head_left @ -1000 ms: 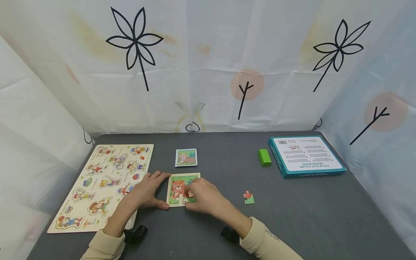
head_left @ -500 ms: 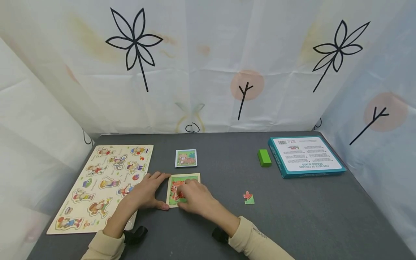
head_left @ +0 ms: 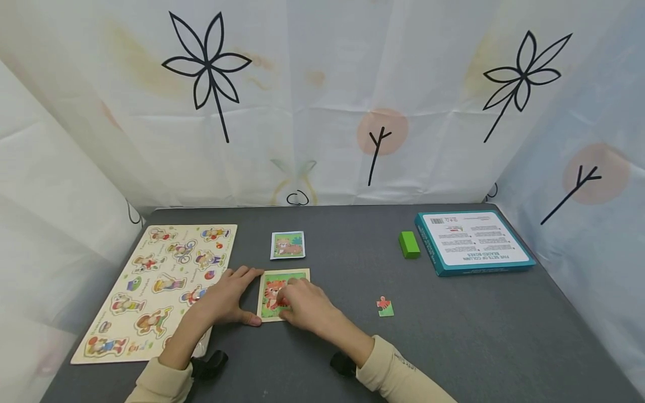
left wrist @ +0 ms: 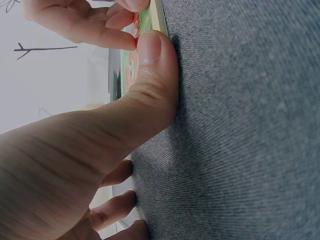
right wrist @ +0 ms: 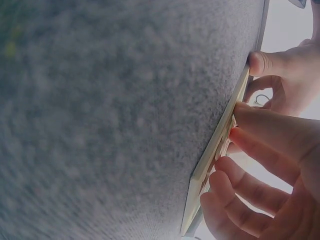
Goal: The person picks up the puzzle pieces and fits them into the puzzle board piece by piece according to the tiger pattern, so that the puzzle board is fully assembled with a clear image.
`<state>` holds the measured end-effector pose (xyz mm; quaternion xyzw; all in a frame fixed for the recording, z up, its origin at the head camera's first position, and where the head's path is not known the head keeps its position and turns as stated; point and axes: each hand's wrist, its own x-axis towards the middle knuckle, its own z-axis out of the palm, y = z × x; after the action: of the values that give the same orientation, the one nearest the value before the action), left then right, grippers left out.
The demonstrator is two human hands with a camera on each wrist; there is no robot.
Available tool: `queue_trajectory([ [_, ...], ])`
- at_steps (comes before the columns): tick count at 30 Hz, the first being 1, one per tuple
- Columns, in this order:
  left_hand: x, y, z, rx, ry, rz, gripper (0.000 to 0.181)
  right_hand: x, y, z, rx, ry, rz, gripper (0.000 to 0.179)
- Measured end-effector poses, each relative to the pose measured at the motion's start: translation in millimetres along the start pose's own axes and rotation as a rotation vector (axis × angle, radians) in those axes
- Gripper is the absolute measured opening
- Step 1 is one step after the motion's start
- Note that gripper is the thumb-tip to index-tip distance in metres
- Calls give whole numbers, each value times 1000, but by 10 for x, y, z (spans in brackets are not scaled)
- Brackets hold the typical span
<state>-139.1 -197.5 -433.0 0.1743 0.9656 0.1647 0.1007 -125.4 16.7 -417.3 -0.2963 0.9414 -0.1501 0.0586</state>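
Observation:
A small wooden-framed jigsaw puzzle [head_left: 269,299] with a tiger picture lies flat on the dark table, between both hands. My left hand [head_left: 229,296] steadies its left side, thumb against the near corner and forefinger by the far corner. In the left wrist view, that thumb [left wrist: 155,75] presses at the board's edge while other fingertips rest on the cloth. Over the puzzle's right half is my right hand [head_left: 306,307], its forefinger touching the picture and its thumb [right wrist: 250,112] at the near edge. It covers that part of the picture. A loose puzzle piece [head_left: 385,307], pink and green, lies to the right.
A large board [head_left: 194,267] with inset figures lies at the left, partly under the left forearm. Behind the puzzle sits a small picture card [head_left: 288,245]. A green block [head_left: 409,245] stands beside a teal-edged box [head_left: 476,240] at the back right. White printed curtains surround the table.
The right hand has moved left across the puzzle from its right part toward the tiger's lower body, then stayed nearly still. The left hand keeps its place, and the loose piece has not moved.

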Motion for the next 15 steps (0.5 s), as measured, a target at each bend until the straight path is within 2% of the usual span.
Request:
queue_trajectory([
  [9,1,-7,0,-2,0,4,106,14,-2,5,15,-5,12,20],
  [15,-3,-6,6,-4,-6,0,106,15,0,-21,28,-4,4,16],
])
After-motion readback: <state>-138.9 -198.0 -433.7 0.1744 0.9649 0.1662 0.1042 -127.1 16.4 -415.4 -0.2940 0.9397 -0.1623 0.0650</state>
